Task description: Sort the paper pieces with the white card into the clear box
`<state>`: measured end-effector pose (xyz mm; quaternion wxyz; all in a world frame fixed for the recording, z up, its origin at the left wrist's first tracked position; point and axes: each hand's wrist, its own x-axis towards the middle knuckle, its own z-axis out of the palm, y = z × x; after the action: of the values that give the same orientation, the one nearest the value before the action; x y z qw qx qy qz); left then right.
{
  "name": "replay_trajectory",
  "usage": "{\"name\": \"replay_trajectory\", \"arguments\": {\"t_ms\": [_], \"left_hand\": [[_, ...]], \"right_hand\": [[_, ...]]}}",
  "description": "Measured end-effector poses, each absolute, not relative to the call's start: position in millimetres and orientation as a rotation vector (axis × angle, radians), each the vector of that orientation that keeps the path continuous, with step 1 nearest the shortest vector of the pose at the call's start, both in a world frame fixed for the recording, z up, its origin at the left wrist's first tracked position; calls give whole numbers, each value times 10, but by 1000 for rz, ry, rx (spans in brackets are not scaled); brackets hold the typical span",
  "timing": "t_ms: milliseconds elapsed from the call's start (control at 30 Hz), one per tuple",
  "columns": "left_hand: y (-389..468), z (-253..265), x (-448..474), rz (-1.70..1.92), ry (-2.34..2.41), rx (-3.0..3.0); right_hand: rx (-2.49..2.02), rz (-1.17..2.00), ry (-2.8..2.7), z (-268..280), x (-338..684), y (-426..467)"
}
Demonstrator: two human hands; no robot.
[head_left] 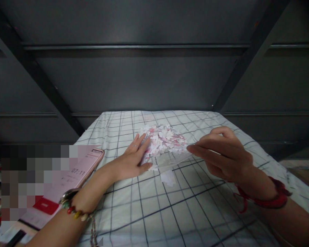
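Observation:
A heap of torn paper scraps (pixel 164 139), white with pink patches, lies in the middle of the checked cloth. My left hand (pixel 135 154) rests flat at the heap's left edge, fingers spread, a ring on one finger. Along the near side of the heap runs a thin clear plastic film (pixel 171 161); whether it is a bag or a sheet I cannot tell. My right hand (pixel 224 154) pinches the film's right corner between thumb and fingertips, slightly raised. Nearer to me, a small white paper piece (pixel 168 178) sits apart from the heap.
White cloth with dark grid lines (pixel 154 216) covers the surface under both hands. A phone (pixel 64 185) showing 07:11 stands at the left beside my forearm, partly blurred out. Dark grey panels (pixel 134 79) rise behind the far edge.

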<state>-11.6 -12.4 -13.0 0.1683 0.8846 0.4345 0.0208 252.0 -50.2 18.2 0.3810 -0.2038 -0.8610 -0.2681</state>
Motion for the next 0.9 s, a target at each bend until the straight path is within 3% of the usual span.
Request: {"name": "replay_trajectory", "arguments": {"t_ms": [900], "left_hand": [[-126, -153, -128, 150, 1164, 2531]], "right_hand": [[-520, -719, -2203, 181, 2526, -531]]}}
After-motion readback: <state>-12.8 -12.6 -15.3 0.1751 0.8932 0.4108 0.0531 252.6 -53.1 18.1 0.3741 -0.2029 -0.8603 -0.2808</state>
